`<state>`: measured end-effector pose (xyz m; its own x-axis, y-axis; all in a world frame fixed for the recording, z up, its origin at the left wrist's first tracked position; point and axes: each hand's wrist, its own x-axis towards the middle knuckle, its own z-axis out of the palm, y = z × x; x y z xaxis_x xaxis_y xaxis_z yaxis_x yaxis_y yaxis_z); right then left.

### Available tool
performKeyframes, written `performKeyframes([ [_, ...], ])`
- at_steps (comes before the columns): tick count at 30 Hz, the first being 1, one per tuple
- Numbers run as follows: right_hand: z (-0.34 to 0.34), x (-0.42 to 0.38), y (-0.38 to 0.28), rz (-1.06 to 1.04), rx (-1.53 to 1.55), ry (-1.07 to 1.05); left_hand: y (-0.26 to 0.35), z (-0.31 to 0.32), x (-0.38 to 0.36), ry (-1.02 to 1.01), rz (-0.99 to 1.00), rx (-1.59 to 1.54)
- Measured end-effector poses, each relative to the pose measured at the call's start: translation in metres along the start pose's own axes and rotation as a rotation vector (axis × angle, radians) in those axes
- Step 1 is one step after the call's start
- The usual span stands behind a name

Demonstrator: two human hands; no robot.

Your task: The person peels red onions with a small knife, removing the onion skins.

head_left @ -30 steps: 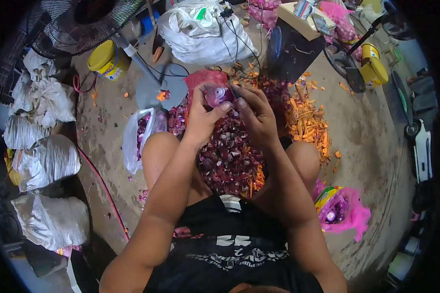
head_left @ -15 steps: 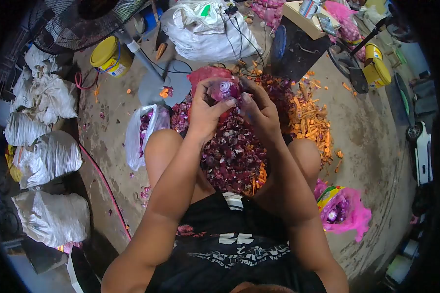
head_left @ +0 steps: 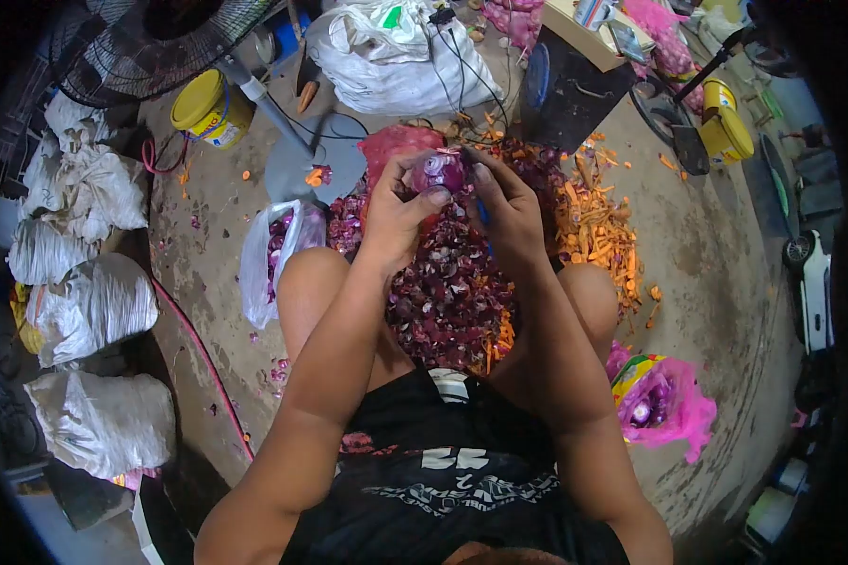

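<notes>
A purple onion [head_left: 443, 171] is held up over the heap of red-purple onion skins [head_left: 448, 292] between my knees. My left hand [head_left: 400, 207] wraps round its left side, with the thumb along the bottom. At its right is my right hand [head_left: 509, 202], its fingers curled and its thumb near the onion; something small and blue shows by that thumb, too hidden to make out. Behind the hands lies a red mesh bag [head_left: 396, 146].
Orange peelings [head_left: 598, 226] lie right of the heap. A clear bag [head_left: 287, 254] stands left, a pink bag [head_left: 678, 405] lower right. Beyond are a fan base [head_left: 306, 169], a yellow bucket [head_left: 212, 113], a black bin [head_left: 575, 99] and a white sack [head_left: 396, 66]. More sacks [head_left: 99, 306] line the left.
The onion has turned a little and sits slightly lower and further right. My right hand has shifted slightly, and the blue thing now shows near its thumb.
</notes>
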<state>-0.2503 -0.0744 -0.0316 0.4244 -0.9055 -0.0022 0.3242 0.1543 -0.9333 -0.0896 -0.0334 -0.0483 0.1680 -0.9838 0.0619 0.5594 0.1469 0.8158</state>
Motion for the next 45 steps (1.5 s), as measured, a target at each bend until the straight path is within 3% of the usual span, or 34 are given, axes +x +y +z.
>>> performKeyframes([
  [6,0.004,-0.001,0.009,-0.315,-0.171,-0.022,-0.001,0.005,0.001,0.097,0.077,0.058],
  [11,0.006,-0.001,0.004,-0.207,-0.089,-0.003,0.000,0.007,0.000,0.104,0.090,0.080],
  [15,0.001,0.003,0.005,-0.086,0.115,-0.050,-0.001,0.000,0.000,-0.035,0.061,-0.003],
  [18,0.006,0.003,0.003,-0.024,0.171,0.069,0.000,-0.005,-0.002,-0.118,0.010,-0.082],
  [27,0.001,-0.001,-0.004,-0.026,0.104,-0.015,0.004,0.003,-0.001,-0.089,0.004,-0.054],
  [33,0.001,-0.007,-0.004,-0.279,-0.163,-0.089,0.006,0.001,0.000,-0.155,-0.001,-0.064],
  [36,-0.002,-0.005,0.001,-0.297,-0.222,-0.049,0.009,0.001,0.000,-0.167,-0.036,-0.098],
  [41,0.000,-0.005,0.001,-0.205,-0.101,-0.002,0.011,0.014,0.001,-0.041,-0.018,-0.193],
  [45,0.005,-0.006,-0.002,-0.087,-0.001,0.036,0.004,0.009,0.001,-0.066,0.016,-0.004],
])
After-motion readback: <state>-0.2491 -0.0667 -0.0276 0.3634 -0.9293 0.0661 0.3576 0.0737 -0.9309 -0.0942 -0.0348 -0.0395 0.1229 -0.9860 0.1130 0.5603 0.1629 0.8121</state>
